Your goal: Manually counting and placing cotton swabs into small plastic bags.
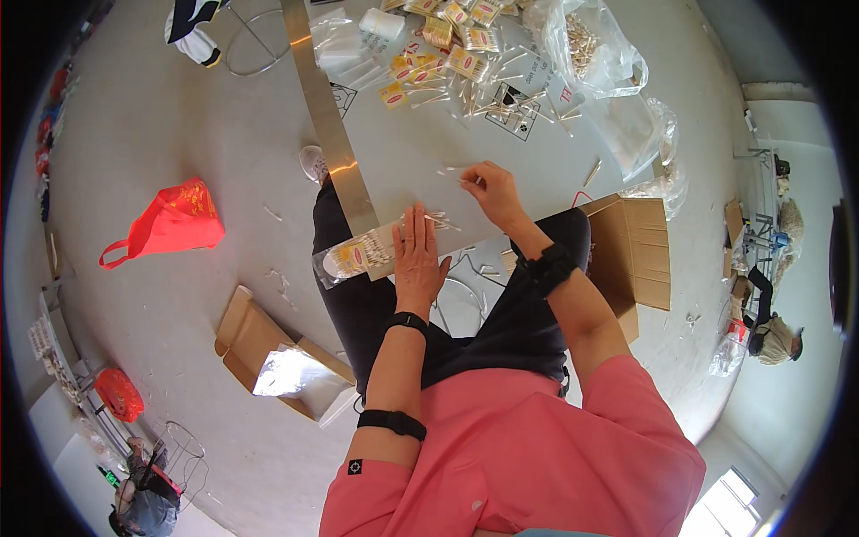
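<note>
My left hand lies flat at the near edge of the grey table, fingers stretched out together. Cotton swabs stick out beyond its fingers. Left of that hand, a clear bag of swabs with a yellow label card lies at the table corner, over my left thigh. Farther right, my right hand is closed in a pinch above the table. A white-tipped cotton swab shows at its fingertips. Part of what each hand touches is hidden under the fingers.
Yellow-labelled swab packs and loose swabs are heaped at the far side. Clear bags lie far left. A plastic sack of swabs stands far right. Cardboard boxes and a red bag are around me.
</note>
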The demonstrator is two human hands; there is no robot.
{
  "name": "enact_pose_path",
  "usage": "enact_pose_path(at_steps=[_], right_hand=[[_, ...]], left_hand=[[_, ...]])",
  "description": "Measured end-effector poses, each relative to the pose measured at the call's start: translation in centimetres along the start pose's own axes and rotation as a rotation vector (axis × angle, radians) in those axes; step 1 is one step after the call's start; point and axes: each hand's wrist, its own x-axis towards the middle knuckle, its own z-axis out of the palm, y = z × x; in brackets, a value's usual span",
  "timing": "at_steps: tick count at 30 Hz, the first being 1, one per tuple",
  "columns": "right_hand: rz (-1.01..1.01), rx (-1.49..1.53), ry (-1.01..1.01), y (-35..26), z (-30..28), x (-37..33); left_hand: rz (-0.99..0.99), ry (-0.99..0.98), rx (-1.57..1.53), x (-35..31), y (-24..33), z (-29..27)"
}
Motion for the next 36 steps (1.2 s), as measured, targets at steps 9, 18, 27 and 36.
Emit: enact_pose_path(at_steps=[9, 18, 27, 36], right_hand=[[-0.014, -0.092, 0.118, 0.3, 0.7, -6.4], [-0.113, -0.302, 0.074, 0.0, 1.7, -6.6], [0.148, -0.144, 0.158, 0.4, 1.3, -6.1], [-0.207, -0.155, -0.068, -0.1, 4.6, -1.3]], left_hand=[[-0.001, -0.008, -0.016, 0.4, 0.4, -0.7], [-0.027, -0.048, 0.053, 0.5, 0.8, -0.8], [0.0, -0.02, 0.014, 0.1, 0.4, -0.5], [-0.01, -0.05, 0.076, 0.4, 0.7, -0.5]])
